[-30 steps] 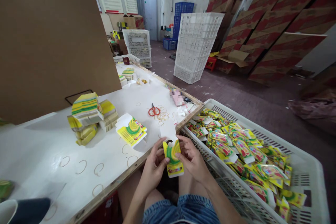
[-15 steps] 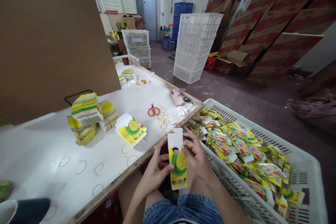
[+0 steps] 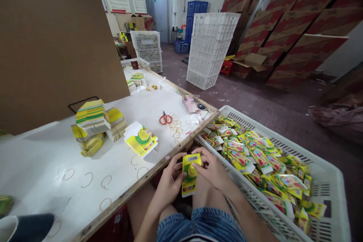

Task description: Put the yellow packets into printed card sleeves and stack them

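Both my hands hold one small yellow-and-green card pack [image 3: 190,176] over my lap, just off the table's front edge. My left hand [image 3: 169,182] pinches its left side with fingers closed. My right hand [image 3: 211,170] grips its right side and top, where a flap with a barcode is folded down. To my right a white plastic crate [image 3: 326,185] holds several yellow, green and red sachets [image 3: 255,159]. On the white table [image 3: 42,159] lie a flat stack of the same cards [image 3: 141,141] and taller bundles of them [image 3: 93,124].
Red-handled scissors [image 3: 165,118] and loose rubber bands [image 3: 178,126] lie near the table's right corner. A tall brown cardboard sheet [image 3: 56,41] stands at the table's back. Stacked white crates [image 3: 211,47] and piled cartons [image 3: 297,26] fill the floor beyond.
The card's white top flap, upright half a second ago, is now folded down over the front, showing a barcode. Both hands stayed on the card, which sits slightly lower.
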The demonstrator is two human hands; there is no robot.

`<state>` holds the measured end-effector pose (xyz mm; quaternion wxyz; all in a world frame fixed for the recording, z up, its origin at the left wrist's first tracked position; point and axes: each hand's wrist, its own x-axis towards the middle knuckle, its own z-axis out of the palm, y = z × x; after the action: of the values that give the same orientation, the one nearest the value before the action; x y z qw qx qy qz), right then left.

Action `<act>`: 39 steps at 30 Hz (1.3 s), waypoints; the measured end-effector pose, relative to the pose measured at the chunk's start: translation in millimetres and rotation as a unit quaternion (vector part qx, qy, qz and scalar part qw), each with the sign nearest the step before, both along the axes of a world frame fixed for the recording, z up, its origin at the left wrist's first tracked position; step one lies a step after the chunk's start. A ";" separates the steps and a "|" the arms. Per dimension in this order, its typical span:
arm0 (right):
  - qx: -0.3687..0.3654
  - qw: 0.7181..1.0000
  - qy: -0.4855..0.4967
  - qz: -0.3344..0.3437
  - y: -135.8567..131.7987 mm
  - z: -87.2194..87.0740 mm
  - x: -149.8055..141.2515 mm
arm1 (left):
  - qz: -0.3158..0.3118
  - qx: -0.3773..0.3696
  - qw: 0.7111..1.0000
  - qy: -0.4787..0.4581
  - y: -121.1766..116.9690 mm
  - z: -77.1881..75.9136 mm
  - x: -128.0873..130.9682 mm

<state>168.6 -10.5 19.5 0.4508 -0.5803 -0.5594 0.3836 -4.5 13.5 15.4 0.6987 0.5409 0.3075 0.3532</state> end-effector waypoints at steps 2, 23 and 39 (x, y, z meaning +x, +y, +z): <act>0.009 1.000 -0.018 -0.016 1.4 0.4 -2.1 | -0.002 -0.004 1.000 -0.011 1.6 1.0 -0.7; 0.231 0.871 -0.269 -0.339 5.0 17.6 35.9 | 0.400 0.307 0.810 0.300 40.2 -1.5 -42.4; 0.106 0.989 -0.058 -0.089 134.5 -24.5 -116.1 | 0.374 0.330 0.786 0.365 49.1 -24.9 -64.0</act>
<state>52.5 123.9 -5.0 0.5089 -0.5982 -0.5681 0.2459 -68.5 62.6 -9.4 0.1269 0.6694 0.5827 0.4431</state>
